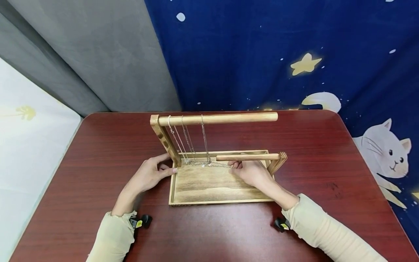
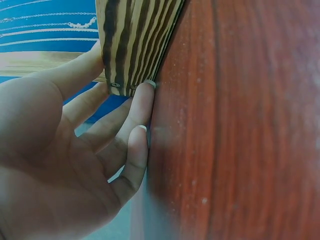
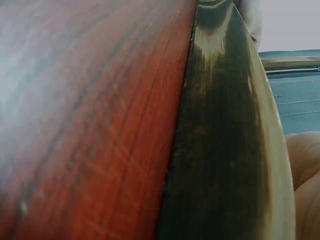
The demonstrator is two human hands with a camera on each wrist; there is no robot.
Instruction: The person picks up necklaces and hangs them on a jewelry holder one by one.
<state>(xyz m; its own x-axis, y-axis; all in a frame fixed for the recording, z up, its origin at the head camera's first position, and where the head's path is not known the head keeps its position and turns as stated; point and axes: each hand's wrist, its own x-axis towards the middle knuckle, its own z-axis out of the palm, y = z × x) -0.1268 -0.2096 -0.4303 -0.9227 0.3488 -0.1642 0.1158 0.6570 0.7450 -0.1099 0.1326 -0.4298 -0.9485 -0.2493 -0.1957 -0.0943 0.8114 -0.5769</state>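
A wooden jewelry stand [image 1: 209, 191] has a tray base, a long upper bar and a shorter lower bar. Several thin necklaces [image 1: 203, 140] hang from the left part of the upper bar. My left hand [image 1: 152, 173] grips the stand's left end, thumb on the tray rim and fingers round by the post; the left wrist view shows fingertips against the striped wooden corner [image 2: 132, 45]. With bent fingers, my right hand [image 1: 252, 173] pinches the end of a silver chain necklace [image 1: 219, 165], stretched across the tray beneath the lower bar. Its fingertips are mostly hidden in the right wrist view.
The lower bar [image 1: 247, 157] runs just above my right hand from a post [image 1: 278, 162] at the tray's right end. The stand stands on a dark red wooden table [image 1: 327, 163]. Behind the table hang grey and blue curtains [image 1: 242, 54].
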